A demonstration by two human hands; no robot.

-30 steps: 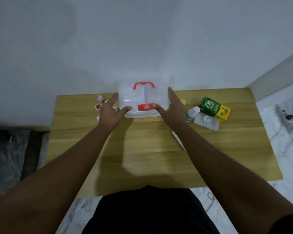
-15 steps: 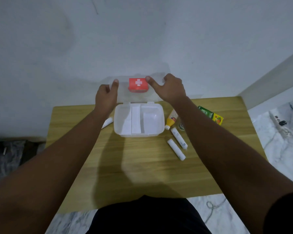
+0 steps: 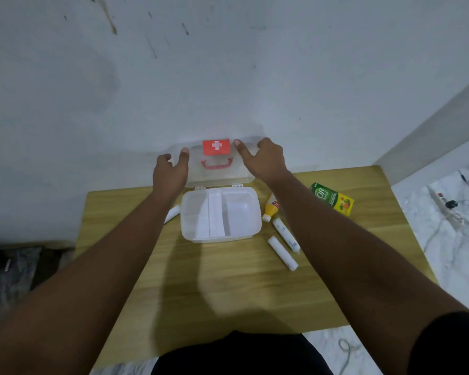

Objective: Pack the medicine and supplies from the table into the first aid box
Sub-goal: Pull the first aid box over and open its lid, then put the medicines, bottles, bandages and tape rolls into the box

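The clear first aid box (image 3: 257, 212) stands open at the back of the wooden table (image 3: 228, 288), showing an inner tray with dividers. Its lid (image 3: 217, 177), with a red latch and red handle, is tipped up against the wall. My left hand (image 3: 171, 173) holds the lid's left edge and my right hand (image 3: 263, 161) holds its right edge. Right of the box lie a yellow tube (image 3: 270, 209), two white tubes (image 3: 282, 253) and a green and yellow carton (image 3: 332, 198). Another white tube (image 3: 172, 214) peeks out under my left forearm.
The white wall rises directly behind the box. A marble floor with a power strip (image 3: 444, 203) and cables lies to the right of the table. Dark clutter sits on the floor at the left.
Both hands have swung the lid from closed to fully upright against the wall, exposing the tray. My view has shifted, so the table sits lower in frame.
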